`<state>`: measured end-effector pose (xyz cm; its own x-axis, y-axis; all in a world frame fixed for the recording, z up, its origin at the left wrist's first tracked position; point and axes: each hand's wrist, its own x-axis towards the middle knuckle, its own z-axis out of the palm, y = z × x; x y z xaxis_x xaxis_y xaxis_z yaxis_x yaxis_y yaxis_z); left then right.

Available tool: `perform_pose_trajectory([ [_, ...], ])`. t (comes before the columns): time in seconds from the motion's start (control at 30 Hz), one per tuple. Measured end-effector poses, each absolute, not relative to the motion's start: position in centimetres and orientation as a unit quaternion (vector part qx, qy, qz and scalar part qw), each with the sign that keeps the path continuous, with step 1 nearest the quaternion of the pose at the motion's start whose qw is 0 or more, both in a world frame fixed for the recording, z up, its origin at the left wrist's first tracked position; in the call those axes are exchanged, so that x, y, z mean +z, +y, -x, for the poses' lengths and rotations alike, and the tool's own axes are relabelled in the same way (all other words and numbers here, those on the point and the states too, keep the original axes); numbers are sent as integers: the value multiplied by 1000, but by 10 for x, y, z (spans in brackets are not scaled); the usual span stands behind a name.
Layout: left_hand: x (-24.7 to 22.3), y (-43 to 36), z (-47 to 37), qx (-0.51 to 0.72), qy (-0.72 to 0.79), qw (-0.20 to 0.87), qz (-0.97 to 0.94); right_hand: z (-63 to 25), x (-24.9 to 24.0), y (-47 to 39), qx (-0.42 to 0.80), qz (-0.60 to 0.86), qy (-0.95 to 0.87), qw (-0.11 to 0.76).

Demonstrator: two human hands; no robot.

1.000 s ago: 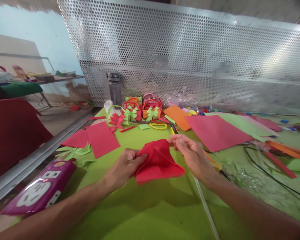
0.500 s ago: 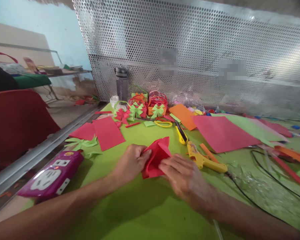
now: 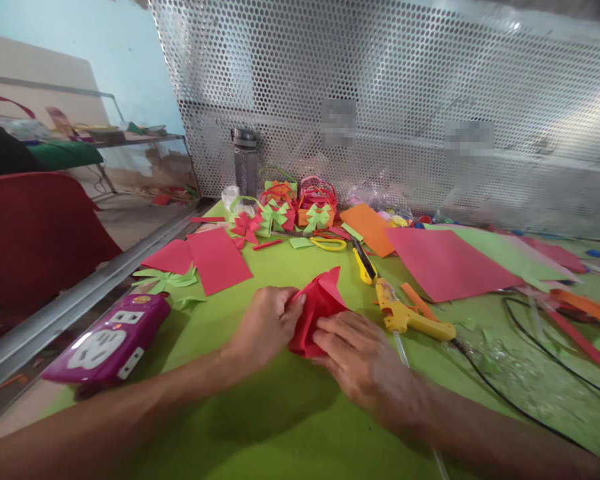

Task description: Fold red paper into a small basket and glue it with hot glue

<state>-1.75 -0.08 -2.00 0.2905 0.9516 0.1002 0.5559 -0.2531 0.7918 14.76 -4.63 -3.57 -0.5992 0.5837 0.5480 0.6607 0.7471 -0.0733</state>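
Observation:
A folded red paper piece (image 3: 319, 308), shaped like a small open pouch, is held up over the green tabletop (image 3: 280, 427). My left hand (image 3: 267, 321) pinches its left side between thumb and fingers. My right hand (image 3: 363, 353) grips the lower right side, fingers laid over the fold and thumb hidden beneath. To the right of my right hand lies a yellow hot glue gun (image 3: 413, 320) with a clear glue stick in it. Beyond the paper rest a yellow box cutter (image 3: 364, 261) and yellow-handled scissors (image 3: 329, 244).
A purple power strip (image 3: 110, 343) sits at left near red sheets (image 3: 220, 260) and green paper cutouts (image 3: 167, 280). Small paper baskets with bows (image 3: 317, 217) and a bottle (image 3: 245, 163) stand at the back. Large sheets (image 3: 453, 263), a black cable (image 3: 510, 403) and clear scraps are at right.
The right fingers have shifted slightly inward on the red paper, and its opening looks narrower. Both hands keep their hold. The camera view has moved a little.

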Motion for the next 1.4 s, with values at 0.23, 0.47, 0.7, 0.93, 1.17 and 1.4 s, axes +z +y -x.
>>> perform_pose_trajectory([
  [0.23, -21, 2, 17, 326, 479, 506, -638, -150, -40, -42, -7, 354, -890, 287],
  [0.47, -10, 5, 19, 304, 452, 657, -521, -155, -41, -36, -1, 383, -861, 335],
  [0.7, -6, 2, 17, 282, 484, 631, -537, -161, -44, -33, 3, 340, -872, 351],
  [0.93, -7, 2, 18, 249, 476, 634, -556, -161, -39, -36, -45, 328, -885, 328],
  [1.17, -5, 4, 21, 254, 441, 672, -537, -161, -40, -35, -8, 343, -884, 318],
  [1.4, -10, 1, 17, 296, 457, 667, -509, -152, -41, -34, 5, 386, -877, 286],
])
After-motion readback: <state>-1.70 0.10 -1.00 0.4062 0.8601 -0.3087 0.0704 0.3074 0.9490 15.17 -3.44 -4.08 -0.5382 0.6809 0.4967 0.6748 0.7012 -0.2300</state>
